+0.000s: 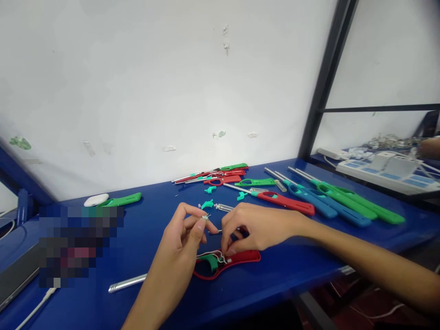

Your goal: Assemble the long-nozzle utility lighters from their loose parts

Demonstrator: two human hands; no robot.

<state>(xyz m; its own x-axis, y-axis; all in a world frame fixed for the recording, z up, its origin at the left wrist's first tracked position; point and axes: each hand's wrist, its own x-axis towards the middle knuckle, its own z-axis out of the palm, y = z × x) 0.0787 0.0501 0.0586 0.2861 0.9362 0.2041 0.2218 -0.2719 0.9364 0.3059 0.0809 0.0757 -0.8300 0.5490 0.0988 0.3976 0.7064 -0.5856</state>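
Note:
My left hand (pixel 182 238) pinches a small whitish part (pixel 205 217) between thumb and index finger, above the bench. Below both hands lies an opened red lighter half (pixel 245 259) with a green trigger (pixel 211 262) and white wires (pixel 215 253) inside. Its metal tube (pixel 127 283) sticks out leftward under my left forearm. My right hand (pixel 249 229) is closed, its fingertips down at the wires in the red casing; what they grip is hidden. Just beyond my hands are a loose teal trigger (pixel 207 204) and a clear fuel tank (pixel 224 207).
Assembled lighters, among them a red one (pixel 292 202) and a blue one (pixel 318 201), lie to the right. Opened lighters (pixel 220 176) are piled by the wall. A white case (pixel 96 200) and green shell (pixel 123 200) sit left. A power strip (pixel 388 174) stands far right.

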